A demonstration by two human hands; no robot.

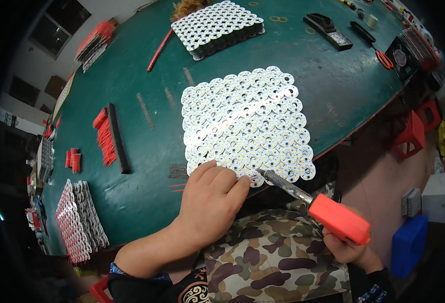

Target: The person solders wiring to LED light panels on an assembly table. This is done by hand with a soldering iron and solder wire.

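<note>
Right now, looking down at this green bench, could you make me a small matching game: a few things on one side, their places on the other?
Things:
1. soldering iron
2. sheet of round white boards
3. bundle of red wires
4. left hand

Places:
A. far left on the bench
B. pressing the sheet's near edge
C. in the right hand
D. middle of the bench

Pairs: 1-C, 2-D, 3-A, 4-B
</note>
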